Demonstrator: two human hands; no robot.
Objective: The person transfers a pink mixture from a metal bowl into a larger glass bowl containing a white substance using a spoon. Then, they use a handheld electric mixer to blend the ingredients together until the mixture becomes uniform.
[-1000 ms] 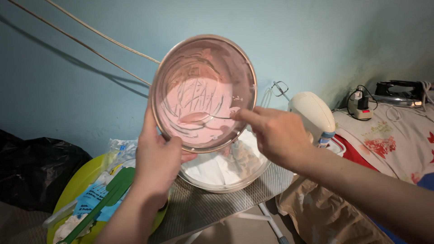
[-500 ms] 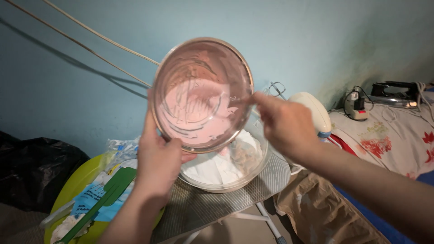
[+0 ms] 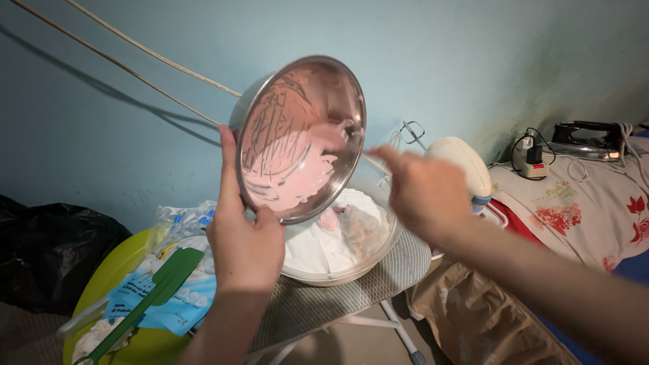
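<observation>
Here, nearest to me, the left hand (image 3: 245,247) grips the rim of a steel bowl (image 3: 301,138), thumb inside the lip and fingers behind it, holding it tilted steeply so its mouth faces the right hand (image 3: 419,192); that hand is blurred, closed around what looks like a thin spoon or scraper handle reaching into the bowl, though I cannot make the tool out clearly. Pink batter (image 3: 297,172) clings to the lower inside wall, streaked with scrape marks, and a little has already landed in the glass bowl (image 3: 341,240) directly beneath, on top of white cream; I would judge that scraping goes best with the steel bowl kept right over the glass one, rim low, strokes drawn downhill toward the lip.

Just to the left on the counter (image 3: 318,304) lies a green spatula (image 3: 152,297) across a blue-and-white packet (image 3: 162,301), both resting on a yellow-green tray (image 3: 111,277); crumpled clear plastic sits behind them. Further right, a white hand mixer (image 3: 463,165) leans with its beaters (image 3: 409,132) poking up close behind the tilted rim, near enough to be knocked; beyond it a floral cloth (image 3: 588,216) covers a surface carrying a plug adapter (image 3: 531,159) and a flat iron (image 3: 588,138). Cords (image 3: 122,64) run across the blue wall (image 3: 439,54) at the back.
</observation>
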